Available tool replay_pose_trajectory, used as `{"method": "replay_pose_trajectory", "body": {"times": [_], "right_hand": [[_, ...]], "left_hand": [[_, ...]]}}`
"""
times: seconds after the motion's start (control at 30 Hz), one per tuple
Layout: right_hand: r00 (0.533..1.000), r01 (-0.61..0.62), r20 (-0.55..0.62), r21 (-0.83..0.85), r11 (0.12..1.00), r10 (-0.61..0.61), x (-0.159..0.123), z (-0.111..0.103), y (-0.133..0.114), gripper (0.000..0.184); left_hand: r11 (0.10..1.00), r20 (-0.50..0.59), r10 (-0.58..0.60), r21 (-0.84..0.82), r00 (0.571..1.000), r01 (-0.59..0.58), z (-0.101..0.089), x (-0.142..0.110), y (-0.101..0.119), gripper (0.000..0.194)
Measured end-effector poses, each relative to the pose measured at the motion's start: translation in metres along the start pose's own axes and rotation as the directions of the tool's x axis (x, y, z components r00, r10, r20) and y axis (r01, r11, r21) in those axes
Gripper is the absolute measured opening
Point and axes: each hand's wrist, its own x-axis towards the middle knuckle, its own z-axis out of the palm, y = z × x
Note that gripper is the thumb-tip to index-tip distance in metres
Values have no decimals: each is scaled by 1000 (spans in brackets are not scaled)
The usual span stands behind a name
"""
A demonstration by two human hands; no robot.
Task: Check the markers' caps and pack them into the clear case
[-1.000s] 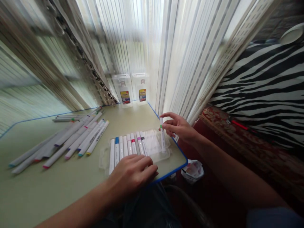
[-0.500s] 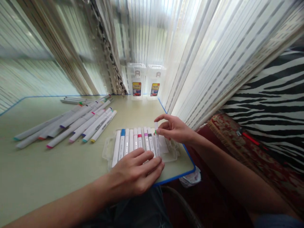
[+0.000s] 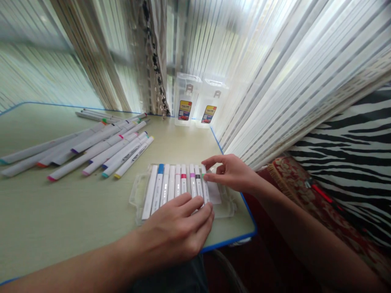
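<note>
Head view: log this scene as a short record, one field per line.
Left hand: fingers over the lower ends of the marker row
Right hand: thumb and forefinger at the upper end of the green-banded marker
Row: side by side in a clear case, green-banded one rightmost
Loose markers: heaped on the table, left of the case
Behind: two labelled cases, upright by the curtain

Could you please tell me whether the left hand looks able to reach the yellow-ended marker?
Probably yes: the yellow-ended marker lies at the edge of the pile with no marker on top, though the left hand, over the row of markers, would likely have to lift away.
</note>
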Motion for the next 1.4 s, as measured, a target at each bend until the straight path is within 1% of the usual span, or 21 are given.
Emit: {"method": "replay_pose_trajectory", "body": {"times": [0.07,0.17,0.23,0.3,0.43,0.53,0.6,0.77,0.9,1.17,1.3,1.4], "right_hand": [[999,47,-5,-87,995,-48,0,0,1,37],[993,112,-5,-185,976,-115,0,-1,1,31],[990,135,-14,-262,956,-144,0,-2,-1,27],[989,137,-11,-310,941,-148,-1,-3,-3,28],[996,92,23,-320,943,-89,2,-6,-9,33],[997,74,29,-350,934,-69,5,-8,-10,36],[996,86,29,-380,921,-81,6,-10,-10,37],[983,176,36,-428,886,-178,8,-12,-9,34],[980,192,32,-435,880,-198,9,-12,-7,30],[981,185,29,-421,888,-191,11,-12,-4,34],[983,177,29,-409,895,-181,11,-12,-5,37],[984,170,30,-404,899,-173,10,-12,-6,38]], "left_hand": [[1000,13,-16,6,1000,16,0,0,2,24],[999,26,-37,12,999,36,0,0,4,23],[999,39,-43,12,998,43,1,0,6,22],[999,48,-49,12,998,48,1,0,7,21],[998,67,-61,13,996,60,0,0,10,19],[998,73,-62,7,995,62,0,0,11,19],[998,67,-70,5,995,70,1,1,12,19],[997,34,-83,-3,996,84,3,2,11,21],[995,10,-96,-7,995,96,4,1,12,20],[993,-19,-121,-13,993,120,4,2,11,12],[993,-11,-117,-20,993,117,3,1,10,14],[994,-28,-102,-41,994,101,3,1,11,13]]}}
